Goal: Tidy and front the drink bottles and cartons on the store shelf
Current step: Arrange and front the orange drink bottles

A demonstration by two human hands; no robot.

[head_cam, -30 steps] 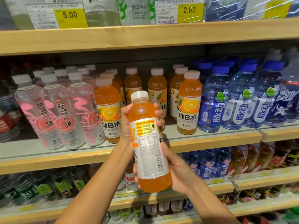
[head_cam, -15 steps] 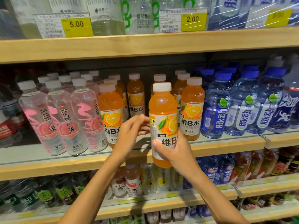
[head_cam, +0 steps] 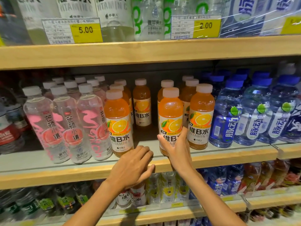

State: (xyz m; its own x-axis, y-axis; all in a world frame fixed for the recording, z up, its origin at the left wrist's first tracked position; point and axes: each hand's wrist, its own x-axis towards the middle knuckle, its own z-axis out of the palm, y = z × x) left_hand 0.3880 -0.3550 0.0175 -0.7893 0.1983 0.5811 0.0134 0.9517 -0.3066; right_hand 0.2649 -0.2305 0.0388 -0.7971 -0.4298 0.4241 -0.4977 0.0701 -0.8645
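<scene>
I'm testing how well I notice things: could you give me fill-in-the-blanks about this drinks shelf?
The right hand grips a bottle holding ____ liquid.
The left hand holds ____.
The bottles at the right have caps coloured ____.
The left yellow price tag reads ____.
Missing: orange; nothing; blue; 5.00

**Drinks shelving under soft, warm light from the aisle side; wide-angle view.**
Bottle fronts on the middle shelf (head_cam: 48, 175) are evenly lit, while its back recess sinks into deep shadow. White glare streaks cross the plastic wrap (head_cam: 244, 15) at upper right. The orange bottle (head_cam: 170, 111) at centre is sharp. The left and lower edges smear, and bottles there lean.
</scene>
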